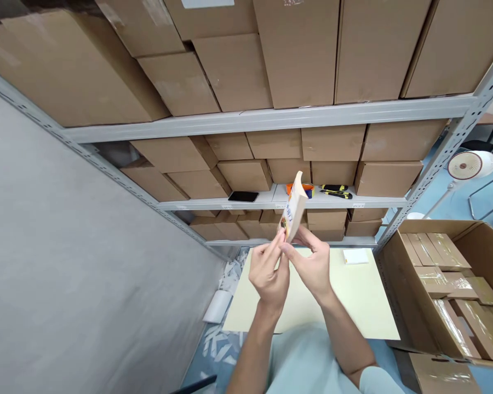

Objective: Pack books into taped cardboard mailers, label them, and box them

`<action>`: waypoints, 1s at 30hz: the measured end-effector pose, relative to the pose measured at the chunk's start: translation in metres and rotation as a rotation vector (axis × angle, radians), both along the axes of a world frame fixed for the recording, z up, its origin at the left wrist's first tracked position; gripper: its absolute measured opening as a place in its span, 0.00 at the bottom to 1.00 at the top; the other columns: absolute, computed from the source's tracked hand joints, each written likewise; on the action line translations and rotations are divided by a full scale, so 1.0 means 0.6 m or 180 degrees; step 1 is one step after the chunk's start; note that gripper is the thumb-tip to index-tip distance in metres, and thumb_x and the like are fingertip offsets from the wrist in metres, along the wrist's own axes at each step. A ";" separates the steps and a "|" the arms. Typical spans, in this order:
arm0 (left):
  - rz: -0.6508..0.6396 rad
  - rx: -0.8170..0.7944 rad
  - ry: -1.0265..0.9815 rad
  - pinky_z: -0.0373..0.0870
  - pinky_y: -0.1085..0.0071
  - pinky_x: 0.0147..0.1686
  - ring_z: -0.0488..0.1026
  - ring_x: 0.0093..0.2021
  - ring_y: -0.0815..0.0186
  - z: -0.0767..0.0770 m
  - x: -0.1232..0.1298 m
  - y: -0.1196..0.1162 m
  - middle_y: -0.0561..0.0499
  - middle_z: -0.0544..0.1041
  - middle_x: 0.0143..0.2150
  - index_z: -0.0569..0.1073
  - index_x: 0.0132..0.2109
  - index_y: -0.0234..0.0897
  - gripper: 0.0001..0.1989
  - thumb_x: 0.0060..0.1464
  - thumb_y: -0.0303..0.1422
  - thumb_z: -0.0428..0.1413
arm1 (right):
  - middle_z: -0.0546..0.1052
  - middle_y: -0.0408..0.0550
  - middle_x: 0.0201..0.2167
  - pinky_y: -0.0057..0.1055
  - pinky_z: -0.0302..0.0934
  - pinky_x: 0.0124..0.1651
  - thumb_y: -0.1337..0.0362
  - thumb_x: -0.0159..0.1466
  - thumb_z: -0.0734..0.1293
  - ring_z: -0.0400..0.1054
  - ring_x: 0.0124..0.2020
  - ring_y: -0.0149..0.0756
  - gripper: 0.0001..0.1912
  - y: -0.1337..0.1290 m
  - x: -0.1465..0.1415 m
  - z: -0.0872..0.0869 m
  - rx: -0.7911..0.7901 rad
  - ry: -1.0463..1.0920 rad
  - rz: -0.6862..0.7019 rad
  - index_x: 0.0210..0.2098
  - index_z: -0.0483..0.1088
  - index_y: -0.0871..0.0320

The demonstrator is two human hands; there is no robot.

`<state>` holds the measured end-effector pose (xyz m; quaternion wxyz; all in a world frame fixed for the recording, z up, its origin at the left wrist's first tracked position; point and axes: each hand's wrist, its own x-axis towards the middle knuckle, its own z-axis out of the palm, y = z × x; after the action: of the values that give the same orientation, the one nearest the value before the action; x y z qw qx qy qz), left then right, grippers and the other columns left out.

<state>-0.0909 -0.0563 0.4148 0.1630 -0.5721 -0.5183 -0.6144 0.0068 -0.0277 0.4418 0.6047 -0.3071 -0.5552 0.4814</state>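
over the pale table (332,306), a printed packet (294,207) is held up in front of the shelf (271,117). it is tilted, its far end pointing between 12 and 1 o'clock and curling at the tip. the printed face is turned toward 9 o'clock and seen at a steep slant; the lettering cannot be read from here.

condition of the hands: close together, both engaged at the packet's near end. the left hand (269,271) pinches it from the 7 o'clock side. the right hand (312,268) grips from the 5 o'clock side, thumb in front; its fingers are partly hidden behind.

surroundings, taken from the hands as clock centre: a white card (355,256) lies on the table at 3 o'clock; a phone (243,196) rests on the shelf at 10; yellow-and-black cutters (336,192) lie between 1 and 2. a large carton (406,306) of taped small boxes (447,249) stands between 3 and 4, and paper strips (222,350) litter the floor between 7 and 8.

assessment: the step in hand appears to be handling the packet at its near end, possibly checking or working that edge. the next move would call for one hand keeping a firm pinch while the other shifts its fingers, without bending the curled end further.
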 end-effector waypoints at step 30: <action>-0.0481 -0.0346 0.0483 0.75 0.52 0.59 0.74 0.64 0.54 0.090 -0.119 -0.002 0.47 0.87 0.52 0.84 0.49 0.47 0.08 0.71 0.37 0.59 | 0.82 0.43 0.59 0.60 0.63 0.75 0.52 0.75 0.68 0.73 0.68 0.48 0.12 0.078 0.143 -0.039 0.1493 -0.0946 0.0393 0.50 0.85 0.40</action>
<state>-0.1621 -0.0575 0.4685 0.1237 -0.6623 -0.4925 -0.5509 0.0928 0.0190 0.4187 0.5407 -0.1916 -0.7516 0.3255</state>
